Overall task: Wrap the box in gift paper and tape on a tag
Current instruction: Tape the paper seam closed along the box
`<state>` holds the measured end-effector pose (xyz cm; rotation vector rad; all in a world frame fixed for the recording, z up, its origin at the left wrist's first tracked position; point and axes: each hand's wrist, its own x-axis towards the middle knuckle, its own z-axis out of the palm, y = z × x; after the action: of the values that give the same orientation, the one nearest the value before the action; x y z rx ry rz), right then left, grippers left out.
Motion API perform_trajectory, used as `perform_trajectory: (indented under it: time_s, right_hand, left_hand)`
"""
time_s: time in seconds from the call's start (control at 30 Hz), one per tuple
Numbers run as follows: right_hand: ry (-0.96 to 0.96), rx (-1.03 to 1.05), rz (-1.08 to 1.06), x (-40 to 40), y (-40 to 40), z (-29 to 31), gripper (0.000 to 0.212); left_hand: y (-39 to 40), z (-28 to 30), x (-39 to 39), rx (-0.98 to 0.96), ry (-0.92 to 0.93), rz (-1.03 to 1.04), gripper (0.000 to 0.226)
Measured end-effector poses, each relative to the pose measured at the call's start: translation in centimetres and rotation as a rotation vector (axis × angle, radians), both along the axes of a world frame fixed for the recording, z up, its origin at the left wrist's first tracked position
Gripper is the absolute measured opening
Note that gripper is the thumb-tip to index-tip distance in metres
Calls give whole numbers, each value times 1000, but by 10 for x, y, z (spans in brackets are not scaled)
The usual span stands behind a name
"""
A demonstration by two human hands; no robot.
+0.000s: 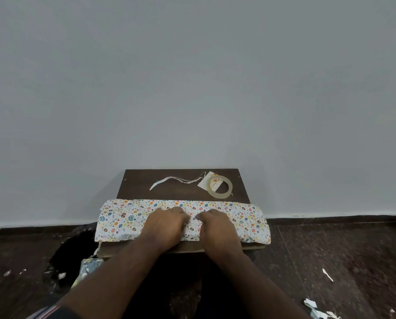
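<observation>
With the box (183, 221) lying low in the frame's centre on the desk (134, 183), let your left hand (163, 224) and right hand (217, 226) press the gift paper (245, 218) seam flat (each grip looks curled, pinching paper), then reach for the tape roll (220, 187) and tag (208, 183) at centre right.

Single head cam, looks forward-down over my arms; both grips sit low-centre, close, wall (192, 77) fills beyond.
</observation>
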<state>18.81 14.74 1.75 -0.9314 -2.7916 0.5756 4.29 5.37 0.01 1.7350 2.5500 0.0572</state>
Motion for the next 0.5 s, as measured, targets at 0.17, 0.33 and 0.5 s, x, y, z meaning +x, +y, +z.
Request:
perform_trajectory:
  time_s: [0.17,0.33,0.5]
  right_hand:
    - [-20,-27,51,-27,9,-2,29]
    - [-59,-46,20,-40,5,-9,25]
    - [-96,8,47,-40,2,-12,33]
  left_hand:
    - [-9,1,2,18,-105,3,41]
    - [-18,-4,-3,74,-204,17,48]
    - [-34,-16,-16,89,-222,161,45]
